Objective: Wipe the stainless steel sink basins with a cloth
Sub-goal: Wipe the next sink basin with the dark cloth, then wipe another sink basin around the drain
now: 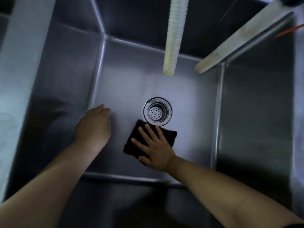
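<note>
I read this as the wiping step itself, under way on the floor of the basin (125,79); my right hand (154,145) lies flat on the dark cloth (167,134), fingers straight and spread, pressing it down rather than gripping it; the cloth sits on the basin floor with its far corner touching the rim of the drain strainer (157,111); my left hand (94,127) is low by the left wall, fingers loosely bent, holding nothing, though I cannot tell whether the fingertips touch the steel; the next move, as I judge it, calls for sliding the cloth around the drain and out toward the corners and walls, keeping the palm pressure even; the basin holds only the cloth and the strainer, no standing water that I can make out; a ribbed hose (174,35) hangs above it, and a pale pipe (230,41) slants in from the right
</note>
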Demonstrator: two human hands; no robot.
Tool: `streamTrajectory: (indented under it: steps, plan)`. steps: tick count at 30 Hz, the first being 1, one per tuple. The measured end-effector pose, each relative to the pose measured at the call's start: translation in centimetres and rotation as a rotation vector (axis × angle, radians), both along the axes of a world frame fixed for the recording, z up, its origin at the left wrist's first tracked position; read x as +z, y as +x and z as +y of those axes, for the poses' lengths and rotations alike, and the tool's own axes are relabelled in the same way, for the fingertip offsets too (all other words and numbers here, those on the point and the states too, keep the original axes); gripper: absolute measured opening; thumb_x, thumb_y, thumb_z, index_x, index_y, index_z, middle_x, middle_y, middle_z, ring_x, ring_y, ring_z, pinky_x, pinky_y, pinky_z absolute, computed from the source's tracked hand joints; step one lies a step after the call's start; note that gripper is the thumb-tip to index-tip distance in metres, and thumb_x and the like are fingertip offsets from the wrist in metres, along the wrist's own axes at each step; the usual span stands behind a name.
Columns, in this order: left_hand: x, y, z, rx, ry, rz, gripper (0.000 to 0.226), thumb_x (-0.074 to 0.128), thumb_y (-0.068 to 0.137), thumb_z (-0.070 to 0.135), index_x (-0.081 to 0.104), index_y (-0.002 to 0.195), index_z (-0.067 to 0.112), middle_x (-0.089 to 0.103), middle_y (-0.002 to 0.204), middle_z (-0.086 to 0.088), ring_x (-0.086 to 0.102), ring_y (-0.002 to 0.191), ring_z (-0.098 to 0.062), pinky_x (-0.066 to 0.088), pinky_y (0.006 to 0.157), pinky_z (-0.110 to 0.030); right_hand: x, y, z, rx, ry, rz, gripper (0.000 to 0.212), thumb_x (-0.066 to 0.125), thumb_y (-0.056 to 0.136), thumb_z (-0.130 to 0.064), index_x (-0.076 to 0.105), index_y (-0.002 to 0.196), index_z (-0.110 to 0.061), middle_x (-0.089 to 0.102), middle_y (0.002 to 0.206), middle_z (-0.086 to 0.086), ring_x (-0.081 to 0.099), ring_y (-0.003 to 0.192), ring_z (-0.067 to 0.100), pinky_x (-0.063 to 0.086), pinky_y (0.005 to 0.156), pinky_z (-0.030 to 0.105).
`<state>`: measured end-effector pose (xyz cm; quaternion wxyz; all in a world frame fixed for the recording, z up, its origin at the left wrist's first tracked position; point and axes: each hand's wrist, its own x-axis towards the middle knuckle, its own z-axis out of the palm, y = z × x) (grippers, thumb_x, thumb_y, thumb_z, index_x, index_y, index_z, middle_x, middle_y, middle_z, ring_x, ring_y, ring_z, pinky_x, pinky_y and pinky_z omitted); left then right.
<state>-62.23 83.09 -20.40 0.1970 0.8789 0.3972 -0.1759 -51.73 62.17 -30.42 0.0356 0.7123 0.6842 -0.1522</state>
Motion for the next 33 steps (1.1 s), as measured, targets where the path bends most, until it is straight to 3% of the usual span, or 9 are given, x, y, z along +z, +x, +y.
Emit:
streamTrajectory:
  steps: [3,6,9,12,15,21,26,30,33]
  plan:
    - [1.5,0.2,-0.1,-0.031,0.004,-0.007,0.042,0.046,0.092,0.011,0.048,0.134,0.013,0.037,0.149,-0.008,0.035,0.134,-0.027,0.036,0.104,-0.041,0.6,0.8,-1.9,0.248,-0.023,-0.001,0.064,0.046,0.086,-0.055,0.034,0.145,-0.033,0.028,0.154,0.011,0.02,0.143,0.037,0.015,0.111,0.061]
    - [3.6,0.6,-0.4,-0.009,-0.005,0.003,0.043,0.042,0.093,0.012,0.046,0.136,0.016,0.032,0.152,-0.002,0.031,0.137,-0.023,0.033,0.108,-0.038,2.2,2.9,-4.1,0.321,-0.05,0.024,0.067,0.063,0.079,-0.055,0.042,0.14,-0.037,0.039,0.149,0.006,0.036,0.137,0.032,0.035,0.106,0.054]
    - [5.9,0.3,-1.2,0.015,0.003,-0.048,0.046,0.044,0.093,0.012,0.044,0.139,0.017,0.035,0.151,-0.001,0.033,0.137,-0.021,0.032,0.11,-0.036,4.6,4.6,-5.2,0.061,-0.256,0.047,0.089,0.082,0.057,-0.04,0.044,0.138,-0.038,0.043,0.147,0.006,0.052,0.124,0.032,0.048,0.089,0.045]
    - [8.5,-0.9,-2.8,0.053,0.032,-0.129,0.043,0.047,0.092,0.014,0.049,0.135,0.018,0.043,0.146,-0.001,0.041,0.132,-0.023,0.038,0.102,-0.037,6.7,5.6,-6.4,-0.373,-0.371,0.069,0.083,0.059,0.081,-0.014,0.018,0.147,-0.044,0.019,0.155,0.011,0.038,0.124,0.036,0.036,0.097,0.04]
    - [10.8,-2.5,-4.9,0.086,0.032,-0.16,0.042,0.049,0.091,0.015,0.051,0.133,0.019,0.05,0.14,-0.001,0.049,0.124,-0.025,0.043,0.094,-0.036,9.0,5.6,-6.6,-0.685,-0.383,0.194,0.063,0.043,0.092,-0.011,0.026,0.148,-0.035,0.028,0.147,0.01,0.035,0.125,0.032,0.032,0.104,0.033]
    - [14.8,-6.5,-7.7,0.199,-0.046,-0.165,0.045,0.049,0.092,0.025,0.045,0.137,0.027,0.05,0.138,0.006,0.05,0.122,-0.019,0.045,0.091,-0.033,15.5,2.4,-3.0,-0.962,-0.079,0.485,0.054,0.054,0.088,-0.011,0.046,0.139,-0.026,0.052,0.122,0.007,0.05,0.115,0.025,0.042,0.095,0.028]
    - [17.7,-9.3,-8.0,0.223,-0.082,-0.196,0.05,0.049,0.092,0.034,0.036,0.141,0.032,0.047,0.141,0.008,0.05,0.122,-0.015,0.043,0.091,-0.029,21.5,-3.1,0.6,-0.971,0.132,0.741,0.051,0.057,0.078,-0.016,0.051,0.126,-0.035,0.06,0.118,-0.004,0.058,0.109,0.018,0.049,0.094,0.04]
    - [19.9,-11.4,-6.8,0.288,-0.112,-0.304,0.05,0.049,0.092,0.035,0.037,0.141,0.031,0.05,0.138,0.006,0.052,0.12,-0.016,0.043,0.09,-0.03,26.0,-8.3,4.1,-0.828,0.295,0.797,0.052,0.06,0.079,-0.031,0.042,0.114,-0.064,0.055,0.111,-0.034,0.051,0.105,-0.012,0.042,0.084,0.01]
    - [21.4,-14.1,-5.1,0.35,-0.116,-0.432,0.047,0.051,0.092,0.036,0.04,0.137,0.029,0.055,0.132,0.003,0.054,0.116,-0.018,0.044,0.084,-0.03,28.9,-12.7,7.1,-0.744,0.378,0.816,0.056,0.06,0.077,-0.04,0.034,0.112,-0.074,0.046,0.112,-0.047,0.044,0.107,-0.021,0.037,0.083,0.001]
